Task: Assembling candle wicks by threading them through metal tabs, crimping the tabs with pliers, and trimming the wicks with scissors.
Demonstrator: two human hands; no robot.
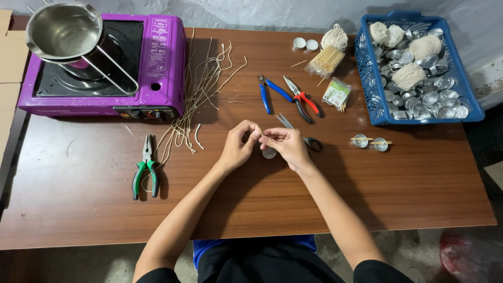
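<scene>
Your two hands meet at the middle of the brown table, just above a small metal cup that sits on the wood under them. Your left hand and right hand both have fingertips pressed together on a thin pale wick piece, pinched between them. The piece is short and mostly hidden; what shows runs slightly tilted from upright, its lower end towards the cup. The cup lies directly below the pinch, a little nearer your right hand, whose palm partly covers it. Grey-handled scissors lie just behind your right hand, touching nothing you hold. Two finished cups with sticks across them sit to the right, well apart. Loose wick strands lie left, by the purple stove.
</scene>
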